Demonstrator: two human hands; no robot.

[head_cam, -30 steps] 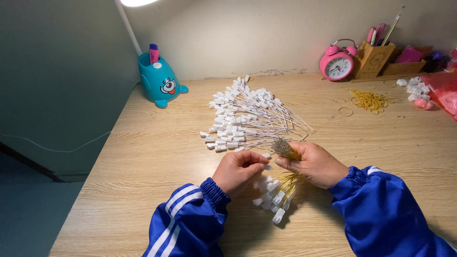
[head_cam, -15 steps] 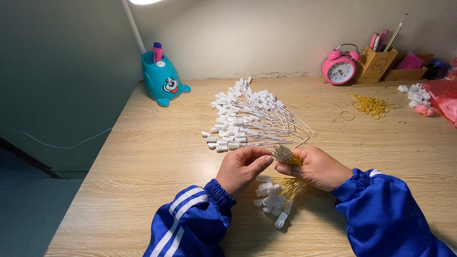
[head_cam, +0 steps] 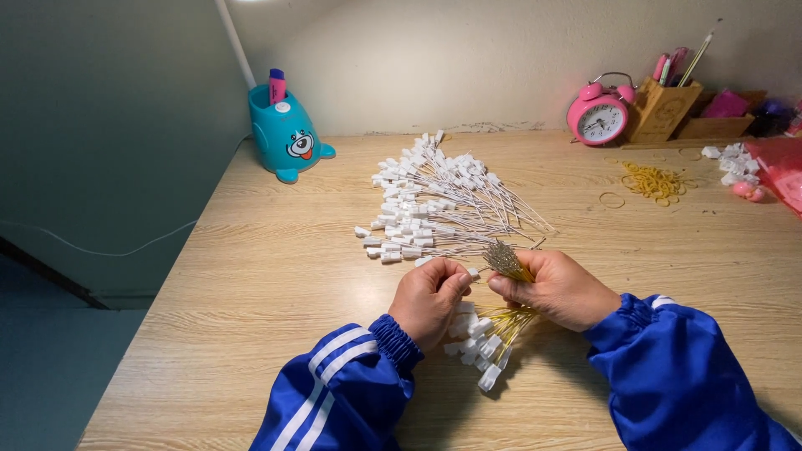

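My right hand (head_cam: 558, 288) grips a bundle of thin yellowish wire ties (head_cam: 504, 260); their bare tips stick up past my fingers and their white plastic heads (head_cam: 478, 342) hang below, toward me. My left hand (head_cam: 428, 299) pinches one white-headed tie beside that bundle, thumb and forefinger touching it. Just beyond both hands lies a fanned pile of loose white-headed ties (head_cam: 434, 200) on the wooden desk (head_cam: 251, 276). Both sleeves are blue with white stripes.
A teal dog-shaped pen holder (head_cam: 288, 138) stands at the back left beside a lamp stem. At the back right are a pink alarm clock (head_cam: 597, 117), a wooden pencil box (head_cam: 664, 104), yellow rubber bands (head_cam: 653, 179) and a pink bag (head_cam: 777, 171).
The view has shifted slightly; both hands stay together at the bundle, with the left fingers working a tie against it. The pile has not moved.
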